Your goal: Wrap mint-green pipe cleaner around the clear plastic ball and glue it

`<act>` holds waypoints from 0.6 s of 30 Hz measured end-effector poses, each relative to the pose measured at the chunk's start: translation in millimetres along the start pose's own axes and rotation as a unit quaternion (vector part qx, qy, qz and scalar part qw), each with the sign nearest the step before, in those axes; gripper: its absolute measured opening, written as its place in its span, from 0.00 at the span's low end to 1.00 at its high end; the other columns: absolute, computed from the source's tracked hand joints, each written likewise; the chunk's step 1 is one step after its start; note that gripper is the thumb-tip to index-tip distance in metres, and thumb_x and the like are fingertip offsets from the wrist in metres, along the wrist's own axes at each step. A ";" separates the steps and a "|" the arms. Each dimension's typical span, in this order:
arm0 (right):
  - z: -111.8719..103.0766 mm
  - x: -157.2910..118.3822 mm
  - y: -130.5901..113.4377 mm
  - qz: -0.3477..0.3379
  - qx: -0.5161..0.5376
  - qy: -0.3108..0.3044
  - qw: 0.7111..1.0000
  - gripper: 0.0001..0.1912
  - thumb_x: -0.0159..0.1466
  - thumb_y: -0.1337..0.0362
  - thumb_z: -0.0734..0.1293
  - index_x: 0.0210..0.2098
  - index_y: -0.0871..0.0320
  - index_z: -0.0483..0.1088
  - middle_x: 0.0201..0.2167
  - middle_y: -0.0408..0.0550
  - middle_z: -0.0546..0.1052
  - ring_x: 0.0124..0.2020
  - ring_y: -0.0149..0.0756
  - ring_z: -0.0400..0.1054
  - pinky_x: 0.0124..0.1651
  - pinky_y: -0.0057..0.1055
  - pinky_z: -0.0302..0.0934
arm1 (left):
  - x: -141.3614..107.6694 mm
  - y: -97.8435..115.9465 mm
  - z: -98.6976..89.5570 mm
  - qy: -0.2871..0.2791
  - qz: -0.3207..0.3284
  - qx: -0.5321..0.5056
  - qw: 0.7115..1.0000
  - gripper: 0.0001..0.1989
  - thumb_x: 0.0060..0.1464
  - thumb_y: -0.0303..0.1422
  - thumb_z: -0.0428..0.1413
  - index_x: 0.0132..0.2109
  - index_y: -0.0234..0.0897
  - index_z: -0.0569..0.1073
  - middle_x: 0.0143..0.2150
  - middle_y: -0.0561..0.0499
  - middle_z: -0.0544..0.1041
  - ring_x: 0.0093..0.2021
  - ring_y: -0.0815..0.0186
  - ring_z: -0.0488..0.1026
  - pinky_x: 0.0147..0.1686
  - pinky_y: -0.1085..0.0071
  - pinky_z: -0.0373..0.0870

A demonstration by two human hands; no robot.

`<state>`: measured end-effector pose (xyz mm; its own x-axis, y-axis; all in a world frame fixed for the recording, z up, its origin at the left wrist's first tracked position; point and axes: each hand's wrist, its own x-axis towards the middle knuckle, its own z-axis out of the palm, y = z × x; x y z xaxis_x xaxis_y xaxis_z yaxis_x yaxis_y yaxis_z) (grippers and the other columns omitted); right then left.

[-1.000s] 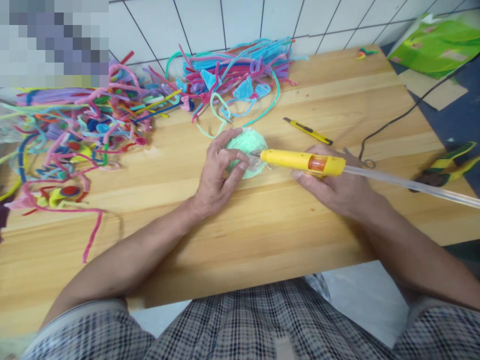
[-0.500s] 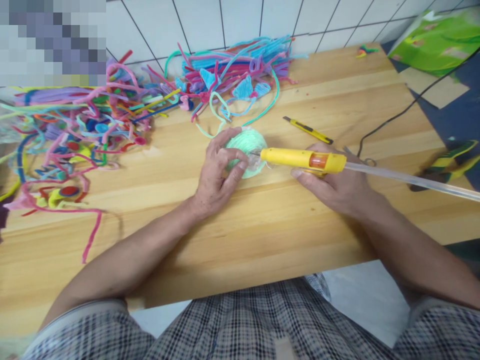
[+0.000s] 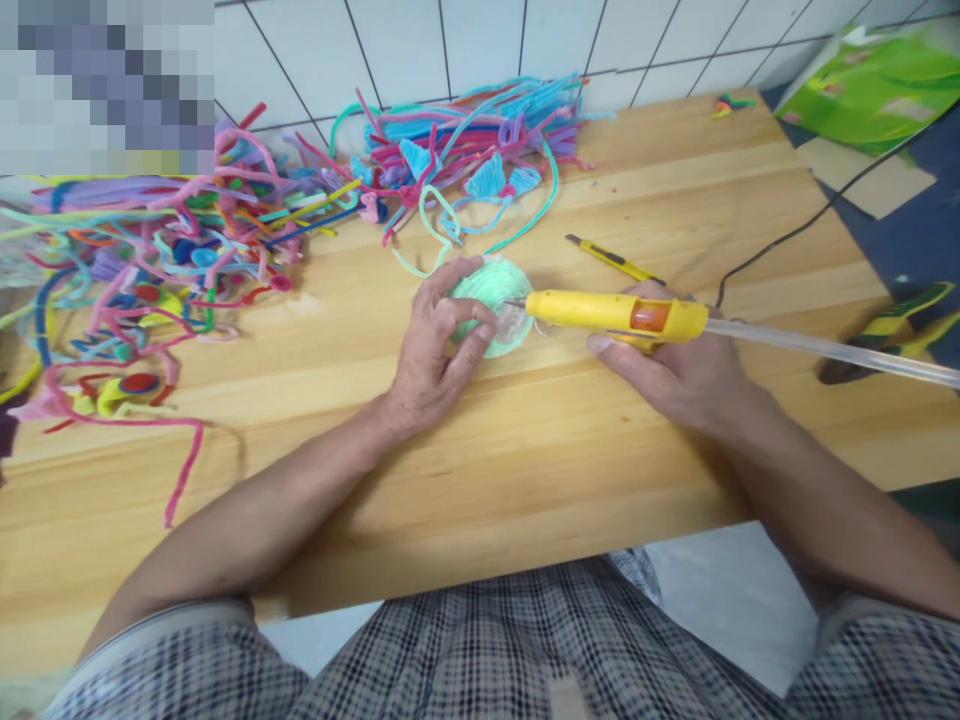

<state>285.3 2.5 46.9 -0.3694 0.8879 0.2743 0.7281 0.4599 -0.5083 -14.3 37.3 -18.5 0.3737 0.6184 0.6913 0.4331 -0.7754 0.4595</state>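
Observation:
A round mint-green piece (image 3: 495, 283) with a clear, shiny patch on its near side rests in my left hand (image 3: 439, 345), whose fingers curl round its left edge. From the right, my right hand (image 3: 675, 365) grips a yellow glue gun (image 3: 589, 312) with an orange window. The gun's metal tip is at the clear patch; whether it touches is too small to tell. A long translucent glue stick (image 3: 832, 352) sticks out of the gun's back end.
Coloured pipe cleaners (image 3: 472, 130) lie along the tiled wall, with more (image 3: 150, 250) at the left. A yellow cutter (image 3: 615, 260) lies behind the gun. Yellow-black pliers (image 3: 874, 335) and a black cable (image 3: 795, 235) are at the right, near a green bag (image 3: 877, 95).
My right hand and the glue gun have shifted slightly to the right. My left hand and the green piece look nearly unchanged.

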 end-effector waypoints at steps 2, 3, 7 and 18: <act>0.1 0.5 0.0 0.000 0.005 -0.002 1.000 0.09 0.74 0.53 0.67 0.39 0.48 0.67 0.29 0.44 0.74 0.31 0.46 0.72 0.36 0.42 0.66 | 0.2 0.2 -0.3 -0.005 -0.002 0.000 1.000 0.06 0.80 0.40 0.54 0.56 0.47 0.73 0.75 0.44 0.74 0.77 0.56 0.71 0.76 0.44 0.74; 0.3 0.7 0.1 0.001 0.010 -0.006 1.000 0.08 0.73 0.54 0.68 0.39 0.48 0.67 0.29 0.44 0.74 0.30 0.45 0.72 0.35 0.42 0.65 | 0.3 0.5 -0.4 -0.007 -0.003 -0.001 1.000 0.06 0.80 0.40 0.54 0.57 0.47 0.73 0.75 0.44 0.74 0.78 0.56 0.71 0.77 0.44 0.74; 1.2 1.0 0.8 0.009 0.022 -0.017 1.000 0.06 0.71 0.57 0.69 0.40 0.48 0.67 0.28 0.42 0.74 0.29 0.45 0.70 0.35 0.41 0.64 | 0.7 1.0 -0.3 0.001 0.001 -0.007 1.000 0.06 0.79 0.38 0.55 0.57 0.47 0.73 0.74 0.44 0.74 0.77 0.57 0.72 0.76 0.48 0.74; 0.3 1.7 -0.6 -0.001 0.015 0.004 1.000 0.09 0.71 0.55 0.67 0.39 0.48 0.63 0.28 0.41 0.72 0.29 0.43 0.69 0.34 0.39 0.60 | 0.3 0.4 -0.2 -0.007 -0.005 0.001 1.000 0.07 0.80 0.41 0.53 0.57 0.46 0.73 0.75 0.44 0.74 0.77 0.54 0.72 0.77 0.44 0.73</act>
<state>284.1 3.7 47.4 -0.3660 0.8870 0.2815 0.7098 0.4617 -0.5320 -14.2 37.1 -18.0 0.3802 0.6275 0.6794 0.4386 -0.7691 0.4648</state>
